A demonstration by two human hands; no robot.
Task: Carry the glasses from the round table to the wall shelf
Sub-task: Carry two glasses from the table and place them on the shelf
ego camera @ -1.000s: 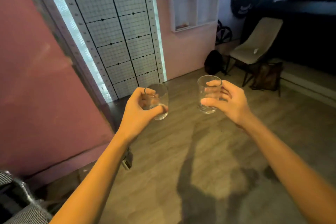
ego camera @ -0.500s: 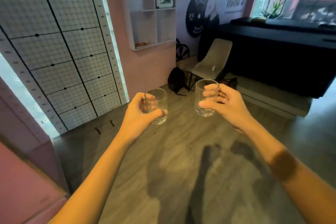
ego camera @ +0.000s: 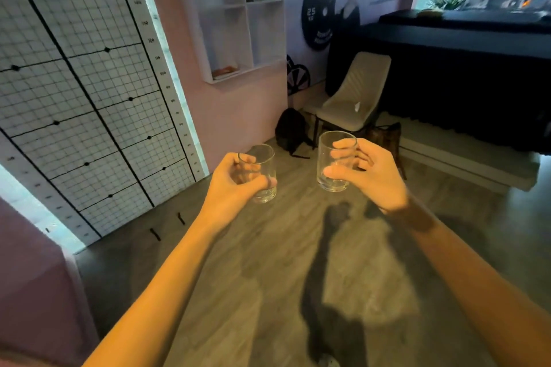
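Mid-carry: left hand (ego camera: pixel 231 182) wraps fingers and thumb round one clear, empty, short glass tumbler (ego camera: pixel 262 176), right hand (ego camera: pixel 365 173) likewise grips another (ego camera: pixel 332 164), both upright over wood floor; keep them level, apart, approaching the white cubby wall shelf (ego camera: pixel 235 18) ahead.

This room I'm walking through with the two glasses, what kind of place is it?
Probably a gym or fitness studio's lounge. A weight-plate mural marked 25 kg covers the far wall, a posture-style grid chart with a height scale stands at left, and a beige chair sits by a black counter.
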